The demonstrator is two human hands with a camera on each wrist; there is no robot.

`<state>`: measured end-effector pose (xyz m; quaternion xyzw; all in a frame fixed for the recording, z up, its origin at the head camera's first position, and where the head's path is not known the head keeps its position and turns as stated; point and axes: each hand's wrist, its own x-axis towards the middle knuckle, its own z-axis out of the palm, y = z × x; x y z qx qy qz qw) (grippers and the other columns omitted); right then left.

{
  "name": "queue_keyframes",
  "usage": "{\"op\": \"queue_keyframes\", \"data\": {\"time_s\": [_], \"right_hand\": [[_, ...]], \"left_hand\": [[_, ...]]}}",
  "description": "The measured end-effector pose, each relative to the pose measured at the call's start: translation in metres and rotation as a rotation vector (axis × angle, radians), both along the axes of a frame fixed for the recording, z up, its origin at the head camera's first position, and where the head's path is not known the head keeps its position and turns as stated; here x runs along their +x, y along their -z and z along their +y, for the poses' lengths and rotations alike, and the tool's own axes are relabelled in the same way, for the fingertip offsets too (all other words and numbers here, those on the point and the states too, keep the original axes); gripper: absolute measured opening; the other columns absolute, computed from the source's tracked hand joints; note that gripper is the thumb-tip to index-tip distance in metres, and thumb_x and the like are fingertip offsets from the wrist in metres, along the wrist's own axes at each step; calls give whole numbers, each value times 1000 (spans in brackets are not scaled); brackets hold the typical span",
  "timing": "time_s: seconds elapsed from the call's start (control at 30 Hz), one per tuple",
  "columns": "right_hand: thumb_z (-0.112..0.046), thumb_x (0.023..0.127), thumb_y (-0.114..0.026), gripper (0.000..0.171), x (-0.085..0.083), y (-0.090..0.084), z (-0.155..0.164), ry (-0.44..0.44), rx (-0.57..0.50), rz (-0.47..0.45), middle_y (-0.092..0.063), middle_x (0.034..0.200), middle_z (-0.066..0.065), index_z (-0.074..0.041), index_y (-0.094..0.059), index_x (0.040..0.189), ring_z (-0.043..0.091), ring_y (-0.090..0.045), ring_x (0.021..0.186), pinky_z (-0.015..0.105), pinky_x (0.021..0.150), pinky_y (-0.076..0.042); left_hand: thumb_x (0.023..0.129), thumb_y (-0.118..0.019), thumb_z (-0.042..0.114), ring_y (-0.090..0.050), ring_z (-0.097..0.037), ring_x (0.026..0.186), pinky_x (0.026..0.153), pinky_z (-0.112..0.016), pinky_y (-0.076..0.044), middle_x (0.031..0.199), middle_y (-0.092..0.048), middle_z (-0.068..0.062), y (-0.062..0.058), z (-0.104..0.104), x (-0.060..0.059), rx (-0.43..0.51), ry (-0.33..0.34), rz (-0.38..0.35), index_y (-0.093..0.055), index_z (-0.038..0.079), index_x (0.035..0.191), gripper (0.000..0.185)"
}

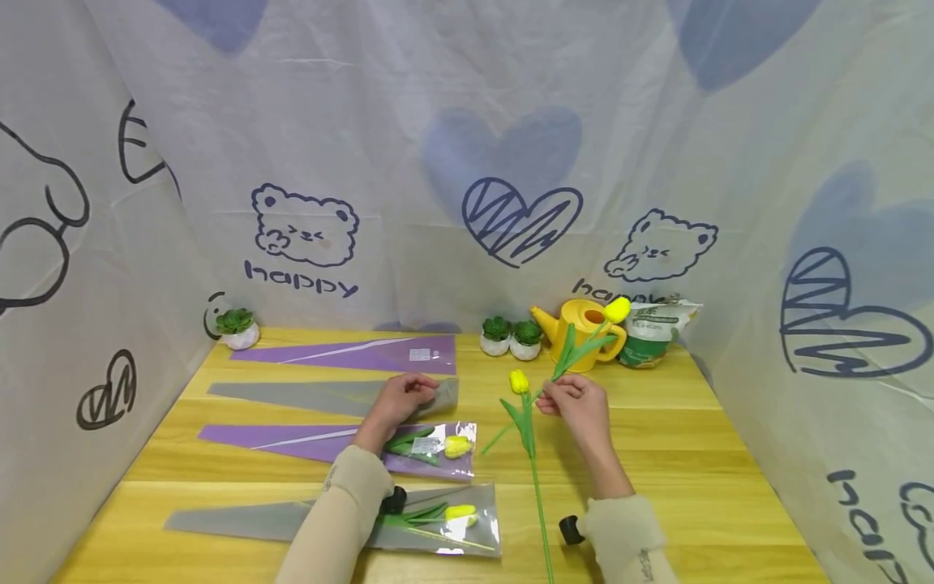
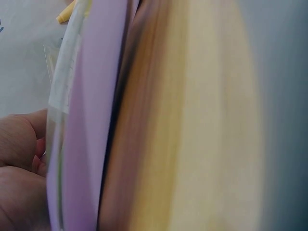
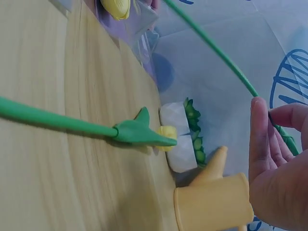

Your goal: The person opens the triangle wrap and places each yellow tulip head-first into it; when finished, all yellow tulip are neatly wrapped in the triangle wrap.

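Observation:
My right hand [image 1: 580, 401] pinches the green stem of a yellow artificial tulip [image 1: 617, 310], also seen in the right wrist view as a bare stem [image 3: 216, 45] running up from the fingers. The flower leans up to the right and the stem's end points down to the left. My left hand [image 1: 407, 397] is at the right end of a grey flower sleeve [image 1: 292, 391], fingertips pinching its clear film. Another yellow tulip [image 1: 519, 381] lies on the table between the hands. Nearer me, a purple sleeve [image 1: 292, 442] and a grey sleeve [image 1: 255, 521] each hold a yellow tulip.
Another purple sleeve [image 1: 350, 354] lies at the back. Along the back edge stand potted succulents [image 1: 496, 337], a yellow watering can [image 1: 572, 357] and a green-and-white bag [image 1: 649, 337]. One more succulent [image 1: 237, 328] stands at the left. Printed cloth [image 1: 409, 243] encloses the wooden table [image 1: 679, 454].

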<state>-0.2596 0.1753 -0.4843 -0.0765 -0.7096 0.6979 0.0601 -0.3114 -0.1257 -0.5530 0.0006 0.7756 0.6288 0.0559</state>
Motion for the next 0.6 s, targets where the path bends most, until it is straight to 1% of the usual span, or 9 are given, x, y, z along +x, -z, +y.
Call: {"op": "queue_keyframes", "data": {"time_s": [0.2,0.43,0.6], "right_hand": [[0,99,-64,13,-5,4,-6,17,-42,20,-78,84,15,12,-64,105,15,-77,70,30,71,-63],[-3,101,-63,19,-10,7,-10,23,-70,29,-77,84,13,14,-64,109,14,-76,71,32,73,-63],[-5,101,-64,23,-12,9,-11,17,-62,24,-76,83,10,16,-64,111,14,-76,71,31,73,-63]], "left_hand": [[96,-70,1,-61,-13,83,76,-23,-51,94,-71,-9,2,1,-1,-13,-14,8,-75,-3,109,15],[96,-71,4,-61,-14,85,76,-24,-50,95,-71,-7,4,2,-1,-45,-25,8,-76,1,108,13],[95,-71,2,-60,-14,84,76,-23,-50,95,-72,-8,5,2,-1,-40,-25,15,-76,-1,108,14]]}}
